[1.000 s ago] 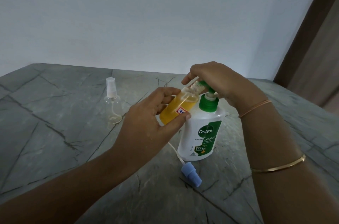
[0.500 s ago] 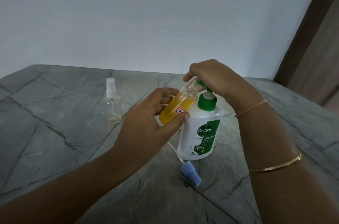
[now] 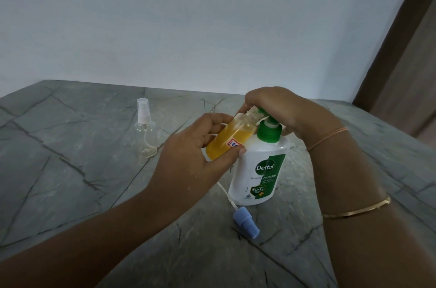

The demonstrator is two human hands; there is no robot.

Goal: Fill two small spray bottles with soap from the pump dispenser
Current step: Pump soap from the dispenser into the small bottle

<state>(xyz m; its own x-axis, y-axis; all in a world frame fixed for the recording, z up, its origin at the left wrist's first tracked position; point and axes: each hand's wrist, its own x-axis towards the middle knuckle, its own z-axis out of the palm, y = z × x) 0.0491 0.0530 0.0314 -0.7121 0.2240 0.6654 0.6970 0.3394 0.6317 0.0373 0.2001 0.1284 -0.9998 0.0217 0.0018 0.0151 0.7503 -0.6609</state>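
Note:
My left hand point(image 3: 188, 157) grips a small clear spray bottle point(image 3: 226, 140) mostly full of orange-yellow soap, tilted with its open neck under the dispenser's green nozzle. The white Dettol pump dispenser point(image 3: 259, 169) stands on the table, and my right hand point(image 3: 280, 108) curls over its green pump head, pressing it. The bottle's blue spray cap point(image 3: 246, 222) with its dip tube lies on the table in front of the dispenser. A second small clear spray bottle point(image 3: 145, 129), capped in white and looking empty, stands upright to the left.
A grey marble table point(image 3: 70, 181) with dark veins carries everything. A white wall runs behind it, and a brown door frame point(image 3: 401, 39) stands at the right. Small soap drops sit on my left wrist.
My right hand has pushed the green pump head lower. The soap bottle stays under the nozzle in my left hand. The capped bottle and blue cap have not moved.

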